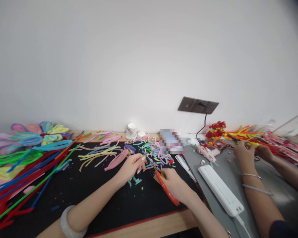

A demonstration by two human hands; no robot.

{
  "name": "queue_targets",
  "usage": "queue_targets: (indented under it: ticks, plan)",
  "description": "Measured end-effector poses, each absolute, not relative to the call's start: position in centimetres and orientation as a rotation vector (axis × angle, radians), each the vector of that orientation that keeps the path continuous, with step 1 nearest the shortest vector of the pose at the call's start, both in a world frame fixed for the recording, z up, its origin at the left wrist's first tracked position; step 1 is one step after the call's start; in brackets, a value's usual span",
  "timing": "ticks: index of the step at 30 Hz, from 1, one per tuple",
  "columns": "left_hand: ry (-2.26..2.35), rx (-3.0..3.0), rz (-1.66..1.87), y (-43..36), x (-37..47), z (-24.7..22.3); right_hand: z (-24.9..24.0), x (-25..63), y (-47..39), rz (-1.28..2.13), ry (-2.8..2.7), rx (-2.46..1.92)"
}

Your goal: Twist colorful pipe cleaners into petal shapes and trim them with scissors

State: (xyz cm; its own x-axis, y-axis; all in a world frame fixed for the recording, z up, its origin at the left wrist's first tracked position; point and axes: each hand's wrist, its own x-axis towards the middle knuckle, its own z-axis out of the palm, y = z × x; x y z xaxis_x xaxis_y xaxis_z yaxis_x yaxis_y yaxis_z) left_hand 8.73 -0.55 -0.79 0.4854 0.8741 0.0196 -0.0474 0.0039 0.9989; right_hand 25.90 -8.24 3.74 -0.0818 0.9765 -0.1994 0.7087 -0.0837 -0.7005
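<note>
Left hand [132,165]: fingertips together beside the central scissors [160,178]; cannot tell whether they pinch anything.
Right hand [176,185]: clamped round the scissors, blades toward 11 o'clock, probably to meet the left fingertips.
Cut bits [151,149]: heaped at 12 o'clock.
Room: widest black mat [99,193] at 7; red edge [139,222] at 6.

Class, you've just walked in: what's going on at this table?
The person's right hand grips a red-handled tool, its tip close to the left hand; what that hand holds, if anything, is unclear. Short coloured pieces lie scattered on the black mat, with longer strips heaped to the left. On the right, another person's hands hold a yellow item.
</note>
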Motion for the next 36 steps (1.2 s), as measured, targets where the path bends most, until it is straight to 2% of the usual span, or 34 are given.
queue_targets:
  ticks: [8, 15, 19, 23, 26, 29, 36]
  plan:
    - [0.776, 1.358, 0.854, -0.2, 8.6, -0.8, 3.2, 25.9, -7.7, 0.820, -1.890, -1.949]
    - [0.759, 1.330, 0.823, -0.4, 7.4, -0.5, 2.7, 28.0, -6.5, 0.188, -1.920, -2.272]
    - [0.831, 1.397, 0.787, -0.3, 6.5, 0.0, 2.6, 29.0, -5.6, 0.170, -1.933, -2.232]
    - [0.854, 1.484, 0.763, -0.4, 6.1, 0.3, 3.7, 28.0, -5.4, 0.180, -1.848, -1.923]
    - [0.782, 1.492, 0.731, -0.9, 6.2, 0.7, 4.4, 25.7, -5.5, 0.567, -1.981, -1.591]
    - [0.734, 1.491, 0.733, -1.4, 6.1, 1.3, 4.1, 23.5, -5.3, 0.686, -2.083, -1.423]
    - [0.848, 1.503, 0.727, -0.2, 3.3, 1.8, 2.9, 21.5, -3.7, 0.439, -2.054, -1.324]
